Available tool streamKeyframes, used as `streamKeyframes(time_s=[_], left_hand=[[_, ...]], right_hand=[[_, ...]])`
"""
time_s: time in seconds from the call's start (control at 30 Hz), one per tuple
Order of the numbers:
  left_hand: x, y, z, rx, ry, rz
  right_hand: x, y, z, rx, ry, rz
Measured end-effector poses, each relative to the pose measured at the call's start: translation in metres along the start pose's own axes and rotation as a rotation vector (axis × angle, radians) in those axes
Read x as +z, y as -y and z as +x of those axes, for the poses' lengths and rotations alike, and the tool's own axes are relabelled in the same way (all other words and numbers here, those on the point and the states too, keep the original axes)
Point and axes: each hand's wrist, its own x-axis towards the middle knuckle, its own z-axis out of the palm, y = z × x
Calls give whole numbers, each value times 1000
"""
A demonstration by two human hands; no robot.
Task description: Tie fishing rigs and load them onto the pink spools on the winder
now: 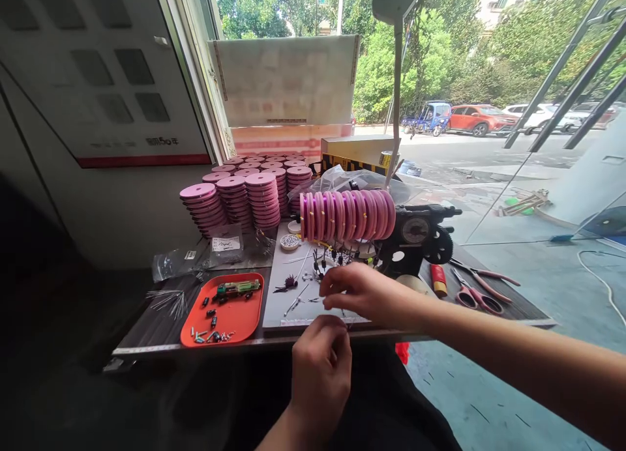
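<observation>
My left hand [320,363] is curled into a loose fist at the table's front edge, pinching something too small to make out. My right hand [364,293] reaches in from the right just above it, fingers bent and pinched together over the white work mat [288,311]. Thin line or wire may run between the two hands, but I cannot tell. A row of pink spools [347,214] sits on a black winding machine [420,232] right behind my right hand. Small floats and bits lie on the mat.
An orange tray [229,317] with small parts lies at the left front. Stacks of pink spools [244,200] stand behind it. Red scissors [472,298], pliers and a red tube [439,280] lie at the right. Plastic bags [195,259] and wires rest at the left.
</observation>
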Motion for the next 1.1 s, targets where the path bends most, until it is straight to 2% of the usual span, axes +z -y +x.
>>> streamKeyframes(time_s=[0.07, 0.13, 0.17, 0.23, 0.33, 0.37, 0.43, 0.53, 0.6, 0.7, 0.77, 0.83, 0.87, 0.9, 0.97, 1.0, 1.03, 1.1], left_hand=[[-1, -2, 4, -513, 85, -463], [-2, -3, 8, -905, 126, -830], [-2, -3, 9, -1012, 131, -933], [-2, -2, 11, -1086, 141, -991], [-1, -4, 10, -1096, 162, -1000], [-2, -5, 9, -1049, 164, -957], [-2, -5, 7, -789, 145, -702], [-2, -1, 2, -152, 19, -29], [-2, 4, -1, 171, -89, 337], [-2, 10, -2, 434, -174, 603], [-5, 10, 0, 488, -125, 569], [-8, 5, 4, 367, -15, 371], [-9, 3, 6, 215, 40, 207], [-10, 0, 9, -10, 84, -9], [-11, -2, 13, -523, 135, -481], [-10, -3, 14, -731, 149, -671], [-9, -2, 15, -879, 162, -805], [-7, -1, 17, -1001, 187, -899]], right_hand=[[4, -3, -24, -252, -129, -377], [11, -12, -45, -567, -167, -741], [16, -18, -52, -686, -177, -859], [26, -28, -61, -827, -214, -985], [36, -33, -62, -872, -228, -975], [36, -31, -62, -844, -194, -923], [34, -23, -58, -718, -114, -715], [23, -8, -41, -378, -83, -234], [15, 0, -19, -177, -72, 43], [8, 3, 15, -39, 30, 226], [6, 2, 25, -22, 100, 233], [6, 0, 17, -40, 70, 151], [6, -2, 8, -74, 15, 39], [7, -5, -3, -145, -52, -125], [12, -12, -27, -400, -154, -556], [15, -16, -37, -552, -176, -751], [20, -20, -46, -682, -187, -895], [30, -27, -56, -842, -219, -1056]])
